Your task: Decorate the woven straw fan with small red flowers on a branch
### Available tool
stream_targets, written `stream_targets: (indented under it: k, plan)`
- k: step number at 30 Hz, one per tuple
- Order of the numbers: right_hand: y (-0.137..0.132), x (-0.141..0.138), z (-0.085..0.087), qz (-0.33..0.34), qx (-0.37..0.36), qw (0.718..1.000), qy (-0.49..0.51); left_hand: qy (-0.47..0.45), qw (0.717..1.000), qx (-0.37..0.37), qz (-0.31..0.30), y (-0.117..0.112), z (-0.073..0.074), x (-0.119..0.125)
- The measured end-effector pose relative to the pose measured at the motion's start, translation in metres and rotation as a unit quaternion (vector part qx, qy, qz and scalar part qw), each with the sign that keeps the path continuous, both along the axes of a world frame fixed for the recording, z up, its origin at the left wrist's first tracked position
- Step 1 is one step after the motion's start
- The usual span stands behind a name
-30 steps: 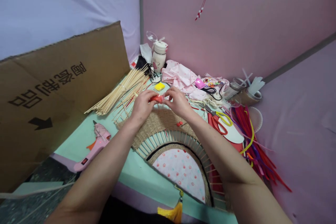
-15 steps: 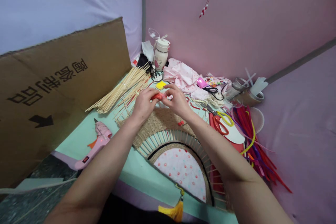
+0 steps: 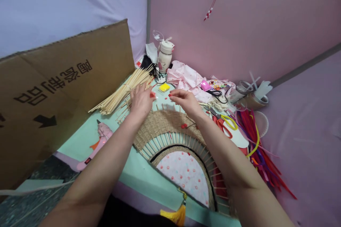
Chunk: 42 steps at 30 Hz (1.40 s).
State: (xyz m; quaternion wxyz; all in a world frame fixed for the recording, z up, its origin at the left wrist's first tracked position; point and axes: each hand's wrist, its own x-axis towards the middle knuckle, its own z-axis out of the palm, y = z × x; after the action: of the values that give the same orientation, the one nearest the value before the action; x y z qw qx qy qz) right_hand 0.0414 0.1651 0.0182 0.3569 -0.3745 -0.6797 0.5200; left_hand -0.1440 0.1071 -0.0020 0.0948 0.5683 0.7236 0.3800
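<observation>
My left hand (image 3: 141, 100) is beyond the woven fan, closed on a soft red lump of modelling clay (image 3: 152, 94) at its thumb side. Across from it, my right hand (image 3: 187, 102) pinches a small piece of red clay (image 3: 171, 95) between thumb and fingertips. Between the hands, a tiny red bit (image 3: 166, 98) lies on the table. Below them spreads the half-round fan (image 3: 166, 122) of woven cord and thin sticks, with a paw-print cloth centre (image 3: 183, 173) and a yellow tassel (image 3: 176, 215). Small red balls (image 3: 184, 126) rest on its weave.
A bundle of bamboo sticks (image 3: 121, 92) and a pink glue gun (image 3: 99, 145) lie left, beside a cardboard panel (image 3: 66, 74). Behind are a yellow packet (image 3: 164, 87), a white bottle (image 3: 165, 56) and pink cloth (image 3: 185, 76). Scissors (image 3: 225, 126) and pipe cleaners (image 3: 257, 149) lie right.
My hands were together on the red clay. They have moved apart, the left hand keeping the lump and the right hand a small piece.
</observation>
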Motion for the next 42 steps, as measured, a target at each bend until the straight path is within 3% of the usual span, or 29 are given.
stream_targets:
  k: [2, 3, 5, 7, 8, 12, 14, 20, 23, 28, 33, 36, 38, 42]
  plan:
    - [-0.006, -0.001, 0.000, 0.007, 0.095, 0.995, -0.025, -0.179, 0.983, 0.012, -0.024, -0.005, 0.009, 0.014]
    - [-0.009, -0.001, 0.001, 0.012, 0.134, 0.990, -0.038, -0.306, 0.950, -0.009, -0.057, -0.008, 0.013, 0.021]
    - [-0.017, -0.001, 0.004, 0.022, 0.186, 0.980, -0.067, -0.520, 0.847, -0.027, -0.104, -0.011, 0.016, 0.033]
    - [-0.023, 0.001, 0.008, 0.028, 0.214, 0.973, -0.086, -0.632, 0.769, -0.011, -0.094, -0.013, 0.015, 0.040]
    - [-0.023, 0.004, 0.010, 0.028, 0.219, 0.971, -0.089, -0.654, 0.753, 0.002, -0.075, -0.013, 0.014, 0.040]
    - [-0.005, 0.012, 0.004, -0.016, 0.186, 0.977, -0.099, -0.672, 0.740, 0.024, -0.026, -0.017, 0.007, 0.034]
    - [0.010, 0.011, -0.005, -0.045, 0.199, 0.965, -0.167, -0.680, 0.732, 0.039, -0.012, -0.020, 0.006, 0.031]
    - [0.038, -0.022, -0.036, 0.004, 0.327, 0.848, -0.418, -0.696, 0.717, 0.041, 0.007, -0.027, -0.002, 0.031]
    - [0.039, -0.035, -0.042, 0.015, 0.334, 0.830, -0.447, -0.707, 0.706, 0.048, 0.015, -0.026, -0.008, 0.032]
    - [0.036, -0.033, -0.038, 0.013, 0.313, 0.848, -0.427, -0.715, 0.695, 0.073, 0.003, -0.024, -0.014, 0.030]
    - [0.026, -0.018, -0.022, -0.039, 0.203, 0.950, -0.233, -0.709, 0.701, 0.077, 0.011, -0.025, -0.016, 0.031]
    - [0.010, -0.015, -0.011, -0.010, 0.119, 0.986, -0.118, -0.711, 0.701, 0.055, 0.012, -0.026, -0.015, 0.033]
    - [-0.005, -0.015, -0.005, 0.011, 0.121, 0.988, -0.095, -0.719, 0.693, 0.048, 0.002, -0.028, -0.013, 0.035]
    - [-0.030, -0.015, 0.000, 0.006, 0.265, 0.949, -0.172, -0.731, 0.680, 0.058, -0.017, -0.032, -0.007, 0.041]
